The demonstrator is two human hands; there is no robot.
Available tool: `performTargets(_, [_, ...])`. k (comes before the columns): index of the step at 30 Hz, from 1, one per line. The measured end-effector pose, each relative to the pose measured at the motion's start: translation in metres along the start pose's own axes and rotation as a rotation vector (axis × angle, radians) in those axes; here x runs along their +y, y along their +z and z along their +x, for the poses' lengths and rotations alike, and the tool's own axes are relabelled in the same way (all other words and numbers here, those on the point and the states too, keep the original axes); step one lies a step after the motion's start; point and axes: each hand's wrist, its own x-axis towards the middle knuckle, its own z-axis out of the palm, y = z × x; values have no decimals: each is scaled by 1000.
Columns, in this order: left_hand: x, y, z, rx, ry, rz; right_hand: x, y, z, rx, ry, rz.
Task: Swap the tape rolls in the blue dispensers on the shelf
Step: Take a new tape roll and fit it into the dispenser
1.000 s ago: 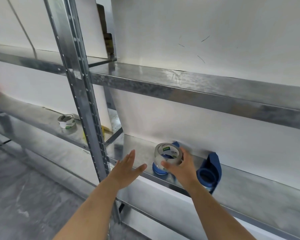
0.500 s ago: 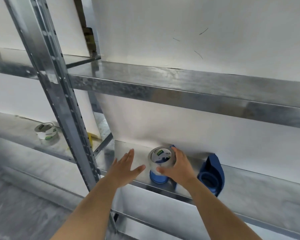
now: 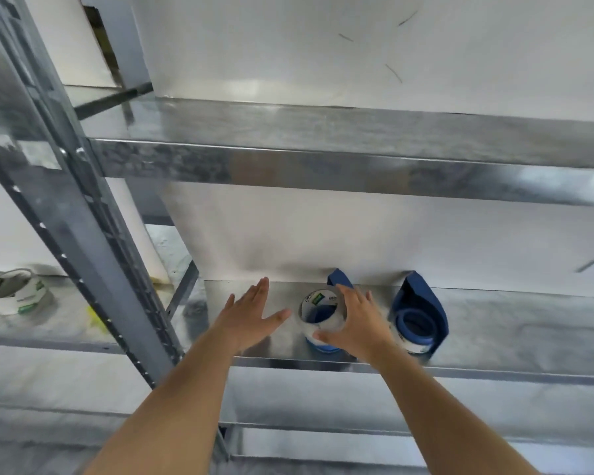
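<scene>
Two blue tape dispensers stand on the metal shelf (image 3: 515,337). The left dispenser (image 3: 338,280) is mostly hidden behind a clear tape roll (image 3: 318,311) with a white and green core label. My right hand (image 3: 355,325) wraps around that roll's right side, thumb at its front. The right dispenser (image 3: 420,315) stands apart, just right of my wrist, with a roll on its blue hub. My left hand (image 3: 251,317) hovers flat and spread, left of the roll, touching nothing.
A grey perforated upright post (image 3: 79,228) crosses the left side. Beyond it, on the neighbouring shelf, lies another tape roll (image 3: 12,294). An upper shelf (image 3: 323,156) overhangs close above. The white wall (image 3: 357,234) backs the shelf.
The view has shifted right and closer to the shelf. My right hand stays on the tape roll at the left dispenser; my left hand has kept its spread pose beside it.
</scene>
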Motion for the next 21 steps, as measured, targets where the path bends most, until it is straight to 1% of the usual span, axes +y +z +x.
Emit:
performTargets(2, [-5,0,0,-6,19,4,-1,1,-6,2,-4,-101])
performTargets(6, [-11,-1,3,-18,47,14,0,6,-6,73,-36,-244])
performTargets(11, [-11,0,10,-27,74,7,3,10,-6,101,-36,-282])
performTargets(16, [-3,-1,13,-34,87,-4,14,10,-6,94,5,-276])
performTargets(21, [3,1,17,-41,83,-9,28,8,-5,109,-48,-442])
